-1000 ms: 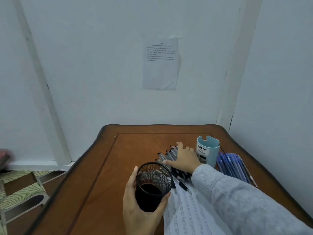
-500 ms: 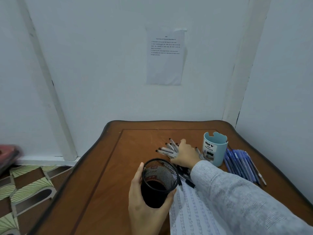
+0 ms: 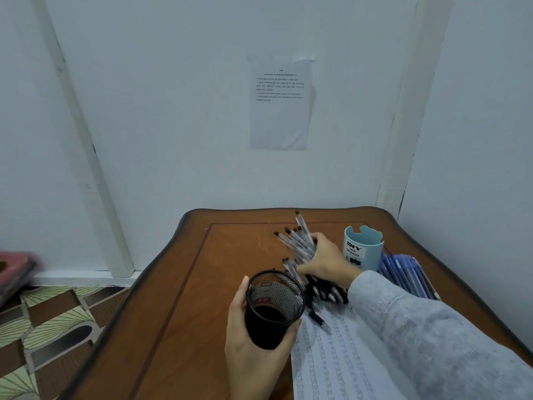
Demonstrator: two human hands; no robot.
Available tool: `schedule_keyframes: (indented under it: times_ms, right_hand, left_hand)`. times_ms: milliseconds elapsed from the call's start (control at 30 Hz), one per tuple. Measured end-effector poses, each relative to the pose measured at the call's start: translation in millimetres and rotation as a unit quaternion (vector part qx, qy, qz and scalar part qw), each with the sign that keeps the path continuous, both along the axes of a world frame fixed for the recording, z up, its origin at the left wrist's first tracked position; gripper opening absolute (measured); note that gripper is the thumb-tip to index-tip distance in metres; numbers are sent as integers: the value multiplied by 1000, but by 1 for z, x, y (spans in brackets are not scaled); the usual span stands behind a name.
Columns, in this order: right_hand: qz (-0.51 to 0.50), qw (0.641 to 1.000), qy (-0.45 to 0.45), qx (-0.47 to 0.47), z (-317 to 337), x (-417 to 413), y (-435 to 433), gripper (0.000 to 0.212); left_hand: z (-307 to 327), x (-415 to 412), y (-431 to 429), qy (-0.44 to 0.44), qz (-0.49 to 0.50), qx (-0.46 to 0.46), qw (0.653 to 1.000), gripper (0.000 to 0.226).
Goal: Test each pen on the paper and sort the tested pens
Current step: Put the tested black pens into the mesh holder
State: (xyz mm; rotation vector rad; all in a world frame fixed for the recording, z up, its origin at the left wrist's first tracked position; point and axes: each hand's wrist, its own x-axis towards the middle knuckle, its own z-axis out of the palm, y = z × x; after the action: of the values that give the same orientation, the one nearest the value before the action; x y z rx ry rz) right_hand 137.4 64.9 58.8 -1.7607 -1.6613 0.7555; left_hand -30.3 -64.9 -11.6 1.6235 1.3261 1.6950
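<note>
Paper [image 3: 331, 368], rowed with marks, lay nearest us; our left hand [image 3: 248, 353] wrapped the black mesh cup [image 3: 274, 301], held close to the pens [image 3: 300, 241], we judged, to take them. Beyond, our right hand [image 3: 326, 262] clutched that fanned bundle of slim clear barrels on the wooden table [image 3: 202, 284], beside a smooth blue cup [image 3: 362, 249].

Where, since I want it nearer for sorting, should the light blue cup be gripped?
Probably round its plain side wall, below the notched rim, coming from above and its far side. The light blue cup stands upright and round; the right hand gripping clear pens crowds its left, and blue pens lie by its right base.
</note>
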Motion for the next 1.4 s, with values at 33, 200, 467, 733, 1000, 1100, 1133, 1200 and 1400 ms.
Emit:
schedule_keyframes:
  times_ms: [33, 200, 467, 733, 1000, 1100, 1133, 1200, 1400]
  right_hand:
    - [4, 999, 30, 13, 5, 3, -5, 82]
    - [3, 970, 243, 29, 37, 13, -38, 53]
    - [-36, 851, 523, 34, 78, 18, -80, 32]
    - [-21, 809, 586, 50, 83, -1, -109, 34]
    - [-68, 851, 504, 128, 61, -15, -124, 35]
    - [-36, 903, 391, 175, 56, -15, -134, 43]
    - [-19, 913, 363, 182, 56, -14, -136, 48]
    - [12, 930, 322, 180, 58, -9, -140, 56]
    - [55, 932, 328, 142, 64, 7, -146, 25]
  left_hand:
    - [1, 0, -1, -4, -5, -4, 1000, 100]
    - [6, 1, -5, -6, -22, -9, 1000, 101]
    - [11, 3, -13, 38, -87, 3, 995, 96]
    - [26, 14, -25, 41, -119, -9, 992, 93]
    - [49, 28, -37, 22, -134, -23, 990, 90]
    - [51, 32, -39, 21, -133, -24, 991, 90]
    - [52, 32, -40, 22, -133, -22, 991, 89]
    - [56, 33, -41, 24, -133, -16, 991, 88]
    - [62, 30, -41, 1, -135, -24, 991, 87]
